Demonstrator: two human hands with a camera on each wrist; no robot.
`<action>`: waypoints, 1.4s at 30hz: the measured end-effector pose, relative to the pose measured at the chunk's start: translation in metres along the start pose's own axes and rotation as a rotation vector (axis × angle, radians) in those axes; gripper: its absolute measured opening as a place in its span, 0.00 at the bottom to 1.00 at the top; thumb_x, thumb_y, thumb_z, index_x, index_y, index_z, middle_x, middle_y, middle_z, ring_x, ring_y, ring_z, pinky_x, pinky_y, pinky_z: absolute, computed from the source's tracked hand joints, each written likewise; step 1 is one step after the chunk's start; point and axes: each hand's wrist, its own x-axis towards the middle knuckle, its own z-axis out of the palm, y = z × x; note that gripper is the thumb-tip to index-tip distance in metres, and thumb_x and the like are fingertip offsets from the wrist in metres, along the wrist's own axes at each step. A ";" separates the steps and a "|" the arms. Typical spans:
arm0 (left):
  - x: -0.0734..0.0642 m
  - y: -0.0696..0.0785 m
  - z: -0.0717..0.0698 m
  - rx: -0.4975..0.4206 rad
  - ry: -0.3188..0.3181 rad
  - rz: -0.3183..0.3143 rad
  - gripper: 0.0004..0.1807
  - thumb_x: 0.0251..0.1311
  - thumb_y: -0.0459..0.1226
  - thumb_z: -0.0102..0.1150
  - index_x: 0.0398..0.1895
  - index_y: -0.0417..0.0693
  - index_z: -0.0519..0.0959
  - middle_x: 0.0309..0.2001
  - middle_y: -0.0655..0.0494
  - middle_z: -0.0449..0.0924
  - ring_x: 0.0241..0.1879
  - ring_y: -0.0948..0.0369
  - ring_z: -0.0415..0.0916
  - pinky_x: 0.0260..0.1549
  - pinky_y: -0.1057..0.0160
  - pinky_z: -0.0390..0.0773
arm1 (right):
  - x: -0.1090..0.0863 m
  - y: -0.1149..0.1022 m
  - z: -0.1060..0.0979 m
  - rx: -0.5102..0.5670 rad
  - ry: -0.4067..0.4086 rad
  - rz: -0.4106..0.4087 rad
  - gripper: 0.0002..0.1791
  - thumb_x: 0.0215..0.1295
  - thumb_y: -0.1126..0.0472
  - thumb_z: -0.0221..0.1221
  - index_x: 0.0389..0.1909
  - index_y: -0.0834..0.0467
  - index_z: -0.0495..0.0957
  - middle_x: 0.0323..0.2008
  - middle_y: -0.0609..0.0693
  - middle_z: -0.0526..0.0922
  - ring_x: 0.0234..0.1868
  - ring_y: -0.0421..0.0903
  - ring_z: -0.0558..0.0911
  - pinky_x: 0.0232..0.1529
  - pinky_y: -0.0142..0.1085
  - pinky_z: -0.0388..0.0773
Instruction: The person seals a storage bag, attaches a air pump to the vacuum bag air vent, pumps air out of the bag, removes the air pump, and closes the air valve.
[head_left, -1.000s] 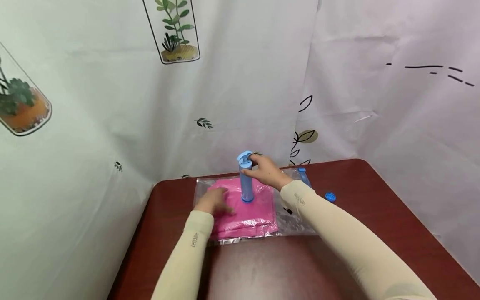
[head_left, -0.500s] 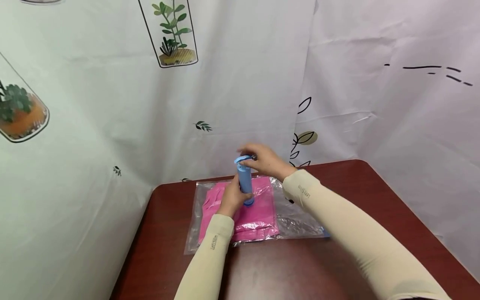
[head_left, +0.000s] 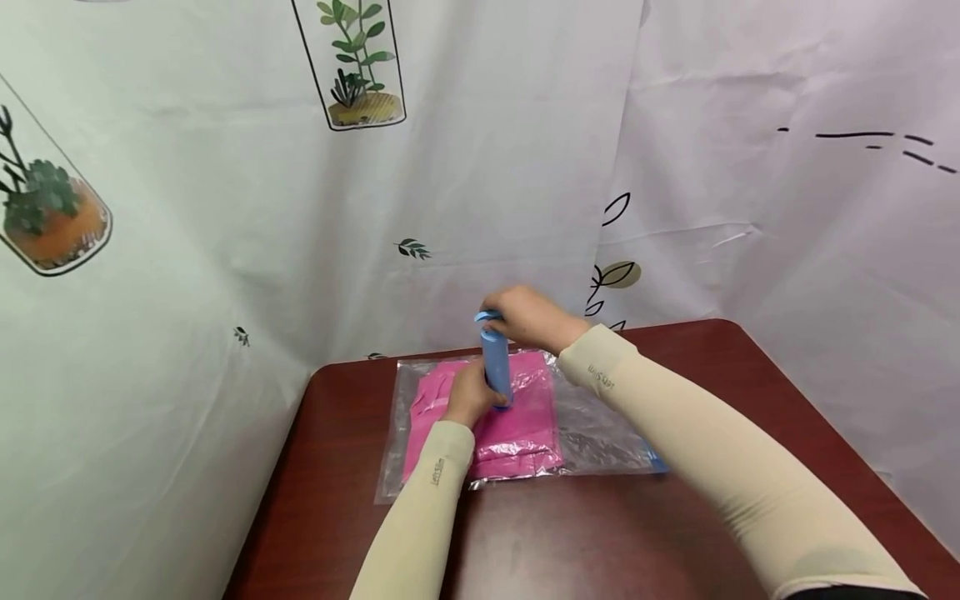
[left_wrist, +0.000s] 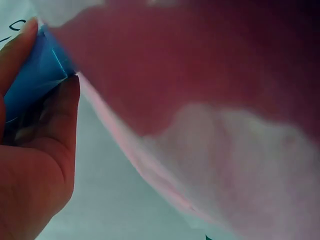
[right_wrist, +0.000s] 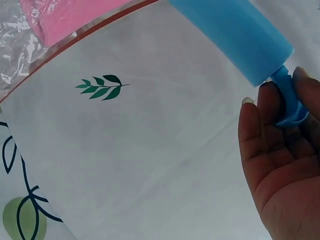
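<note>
A blue hand pump (head_left: 496,362) stands nearly upright on a clear plastic storage bag (head_left: 600,433) that holds folded pink fabric (head_left: 525,429). My left hand (head_left: 468,396) grips the pump low on its barrel, thumb at the front. In the left wrist view, fingers and thumb wrap the barrel's blue end (left_wrist: 37,75). My right hand (head_left: 531,318) curls round the handle at the top. The right wrist view shows the handle's stem (right_wrist: 285,87) between its fingers, with a short length drawn out of the barrel. The pump's foot is partly hidden by my left thumb.
The bag lies flat on a dark red-brown table (head_left: 562,533), near its far edge. A blue strip (head_left: 656,458) shows at the bag's right edge, beside my right sleeve. A white printed curtain (head_left: 487,167) hangs close behind the table.
My left hand has come from the fabric onto the pump's lower barrel. My right hand has risen onto the handle. A round blue cap at right is now hidden by my right arm.
</note>
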 end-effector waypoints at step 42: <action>0.002 0.009 -0.002 0.105 0.006 -0.060 0.35 0.31 0.44 0.96 0.47 0.45 0.90 0.38 0.50 0.94 0.37 0.55 0.88 0.48 0.48 0.90 | 0.002 -0.012 0.020 0.007 0.155 0.151 0.12 0.79 0.55 0.72 0.50 0.60 0.95 0.44 0.55 0.98 0.44 0.52 0.94 0.49 0.44 0.91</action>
